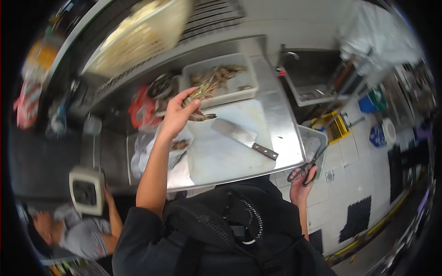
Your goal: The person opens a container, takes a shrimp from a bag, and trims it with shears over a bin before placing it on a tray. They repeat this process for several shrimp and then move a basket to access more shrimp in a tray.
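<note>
My left hand (180, 111) is closed on a raw shrimp (201, 94), held up over the left side of a white cutting board (207, 154). The shrimp's tail points right, over the board. My right hand (301, 181) is out past the counter's right edge, fingers through the handles of black scissors (309, 169). A cleaver (237, 133) with a brown handle lies flat on the board. Behind the board, a white tray (251, 94) holds several more shrimp (221, 76). Left of the board sits a white plastic bag (146, 154) with a few shrimp pieces.
A red bag (140, 108) lies left of the tray. Beneath the scissors stands a grey bin (320, 135). A metal sink (308, 69) is at the back right. At the lower left, another person (83, 230) holds a pale square container (73, 191).
</note>
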Tool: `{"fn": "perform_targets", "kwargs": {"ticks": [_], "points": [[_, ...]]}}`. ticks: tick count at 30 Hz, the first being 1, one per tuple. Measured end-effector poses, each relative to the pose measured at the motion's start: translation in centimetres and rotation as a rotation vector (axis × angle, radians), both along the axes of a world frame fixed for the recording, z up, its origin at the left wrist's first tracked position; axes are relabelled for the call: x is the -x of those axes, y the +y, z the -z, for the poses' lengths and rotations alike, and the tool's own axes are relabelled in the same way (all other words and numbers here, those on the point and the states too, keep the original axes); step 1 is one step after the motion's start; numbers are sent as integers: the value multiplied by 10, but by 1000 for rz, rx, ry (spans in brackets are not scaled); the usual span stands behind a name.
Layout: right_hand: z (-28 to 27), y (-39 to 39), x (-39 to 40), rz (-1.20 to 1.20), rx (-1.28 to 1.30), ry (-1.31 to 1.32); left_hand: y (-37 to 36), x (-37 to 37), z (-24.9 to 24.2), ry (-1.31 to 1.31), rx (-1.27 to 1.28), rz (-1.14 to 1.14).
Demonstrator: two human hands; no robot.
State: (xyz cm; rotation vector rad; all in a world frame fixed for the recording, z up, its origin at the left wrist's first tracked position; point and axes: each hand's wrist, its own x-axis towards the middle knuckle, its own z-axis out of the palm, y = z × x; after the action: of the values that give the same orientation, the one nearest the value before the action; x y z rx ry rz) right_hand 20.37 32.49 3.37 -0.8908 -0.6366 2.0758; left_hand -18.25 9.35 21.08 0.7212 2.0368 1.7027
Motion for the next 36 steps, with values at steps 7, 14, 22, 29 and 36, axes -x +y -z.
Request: {"fn": "perform_targets", "kwargs": {"ticks": [7, 14, 22, 29, 36], "points": [[-1, 26, -52, -96, 18, 339, 248, -76, -18, 127, 156, 664], [-28, 26, -114, -59, -35, 515, 404, -179, 16, 49, 155, 1050], [-18, 55, -117, -72, 138, 505, 445, -243, 68, -28, 588, 1211], [5, 80, -99, 121, 136, 104, 456, -249, 115, 18, 517, 1218], [24, 75, -110, 12, 64, 5, 453, -243, 110, 236, 626, 1000]]}}
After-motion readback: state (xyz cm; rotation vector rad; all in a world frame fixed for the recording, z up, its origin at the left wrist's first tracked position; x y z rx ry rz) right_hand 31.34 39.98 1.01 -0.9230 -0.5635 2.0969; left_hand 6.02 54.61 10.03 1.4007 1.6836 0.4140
